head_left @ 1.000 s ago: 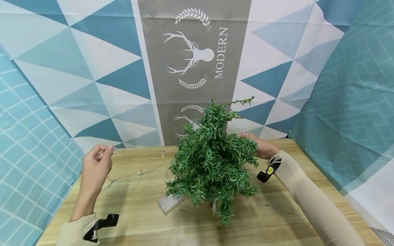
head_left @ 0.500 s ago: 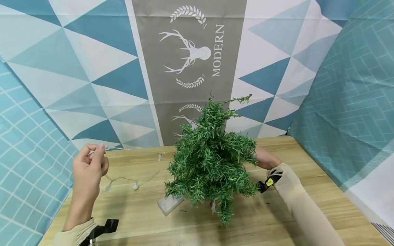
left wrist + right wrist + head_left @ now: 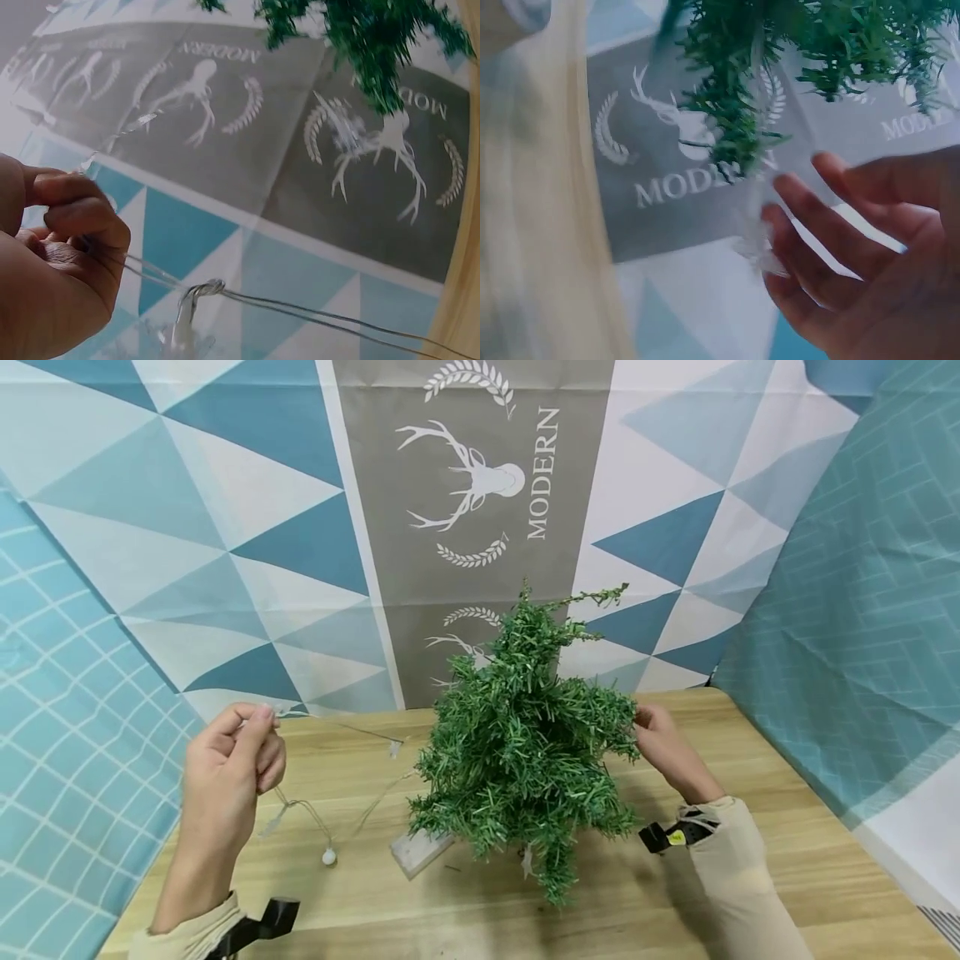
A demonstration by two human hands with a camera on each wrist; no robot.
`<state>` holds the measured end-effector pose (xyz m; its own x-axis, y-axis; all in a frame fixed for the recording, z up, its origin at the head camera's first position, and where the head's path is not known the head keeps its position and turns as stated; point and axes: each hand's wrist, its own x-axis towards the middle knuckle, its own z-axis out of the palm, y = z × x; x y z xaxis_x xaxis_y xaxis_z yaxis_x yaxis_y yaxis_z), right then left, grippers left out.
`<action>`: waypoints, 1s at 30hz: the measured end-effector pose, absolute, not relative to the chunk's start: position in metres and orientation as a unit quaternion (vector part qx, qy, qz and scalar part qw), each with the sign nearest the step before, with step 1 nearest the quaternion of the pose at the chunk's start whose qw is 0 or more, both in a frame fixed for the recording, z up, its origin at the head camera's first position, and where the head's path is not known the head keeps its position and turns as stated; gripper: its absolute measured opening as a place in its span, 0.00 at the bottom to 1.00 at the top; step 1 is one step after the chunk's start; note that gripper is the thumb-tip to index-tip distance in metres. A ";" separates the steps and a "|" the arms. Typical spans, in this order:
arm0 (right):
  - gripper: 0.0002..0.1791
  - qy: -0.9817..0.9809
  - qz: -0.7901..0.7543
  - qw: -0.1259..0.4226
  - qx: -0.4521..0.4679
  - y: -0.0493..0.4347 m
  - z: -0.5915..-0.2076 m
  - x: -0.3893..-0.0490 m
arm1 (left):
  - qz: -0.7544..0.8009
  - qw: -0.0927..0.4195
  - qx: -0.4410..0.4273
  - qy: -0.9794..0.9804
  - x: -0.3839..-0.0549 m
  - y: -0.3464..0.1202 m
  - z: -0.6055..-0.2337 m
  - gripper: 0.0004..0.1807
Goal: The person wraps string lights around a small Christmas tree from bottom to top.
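Note:
A small green artificial Christmas tree (image 3: 525,752) stands upright on the wooden table. My left hand (image 3: 232,777), left of the tree, pinches a string of fairy lights between thumb and curled fingers. Its wire hangs below that hand to a small white bulb (image 3: 328,857). A twisted knot of wire (image 3: 202,289) with a clear piece under it shows in the left wrist view. My right hand (image 3: 667,747) is at the tree's right side, fingers loosely bent and spread. In the right wrist view its fingertips are right at a clear light (image 3: 761,251) hanging below the branches.
A white rectangular box (image 3: 420,853) lies on the table (image 3: 337,918) at the tree's lower left. A pale star-shaped piece (image 3: 527,860) hangs under the front branches. Printed cloth (image 3: 480,527) walls the back and both sides.
My right hand has come out from behind the tree to its right side. The wire from my left hand slants lower toward the tree, and the white bulb hangs lower.

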<state>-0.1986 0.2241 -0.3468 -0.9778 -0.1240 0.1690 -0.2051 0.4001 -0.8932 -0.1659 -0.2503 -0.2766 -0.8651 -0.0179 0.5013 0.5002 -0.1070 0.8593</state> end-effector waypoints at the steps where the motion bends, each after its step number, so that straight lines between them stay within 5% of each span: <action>1: 0.13 -0.837 0.535 0.063 0.098 0.225 -0.343 -0.196 | -0.718 0.171 -0.196 -0.646 -0.164 -0.249 -0.275 0.11; 10: 0.12 -0.734 0.598 0.287 0.147 0.220 -0.294 -0.151 | -0.708 0.130 -0.264 -0.642 -0.151 -0.237 -0.267 0.09; 14: 0.08 -0.666 0.631 0.340 0.207 0.202 -0.271 -0.121 | -0.696 0.114 -0.266 -0.658 -0.145 -0.232 -0.262 0.09; 23: 0.14 -0.666 0.509 0.252 0.483 0.120 -0.252 -0.065 | -0.637 0.091 -0.220 -0.733 -0.122 -0.221 -0.250 0.14; 27: 0.16 -0.753 0.354 0.212 0.512 0.090 -0.256 -0.046 | -0.643 0.098 -0.240 -0.721 -0.113 -0.217 -0.246 0.17; 30: 0.23 -0.809 0.266 0.121 0.509 0.074 -0.264 -0.034 | -0.647 0.101 -0.277 -0.703 -0.110 -0.212 -0.244 0.17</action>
<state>-0.0342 0.0741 -0.2636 -0.4515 -0.7598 0.4678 -0.8891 0.3390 -0.3076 -0.1103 -0.2120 -0.2435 -0.8255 0.2588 0.5016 0.5210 0.0076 0.8535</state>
